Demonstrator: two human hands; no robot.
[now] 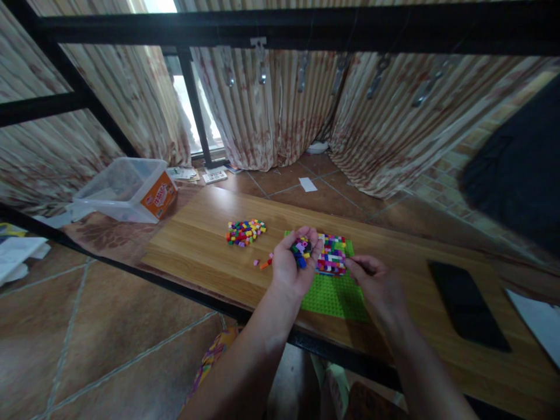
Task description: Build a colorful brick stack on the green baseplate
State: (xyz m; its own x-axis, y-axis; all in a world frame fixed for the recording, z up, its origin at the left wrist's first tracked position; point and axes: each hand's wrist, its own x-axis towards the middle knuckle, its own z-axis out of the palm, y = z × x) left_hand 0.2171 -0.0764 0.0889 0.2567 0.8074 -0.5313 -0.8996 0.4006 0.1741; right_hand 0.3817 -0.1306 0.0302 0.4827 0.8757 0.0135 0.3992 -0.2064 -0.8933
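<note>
My left hand [291, 265] is cupped palm up, holding a small heap of colourful toy building bricks [301, 248]. Beside it, a low block of multicoloured bricks [333, 255] is built on the far part of a green studded baseplate [335, 296]. My right hand [374, 277] is at the right edge of that block, thumb and fingers pinched together. Whatever lies between those fingertips is too small to make out. Left of my left hand, a few loose bricks [265, 265] lie on the wooden table.
A pile of mixed bricks [245, 232] sits on the wooden table [196, 245] to the left. A dark phone-like slab [468, 305] and white paper [536, 321] lie at right. Beyond the left end stands a clear plastic bin [120, 189]. A black metal bar [280, 29] crosses above.
</note>
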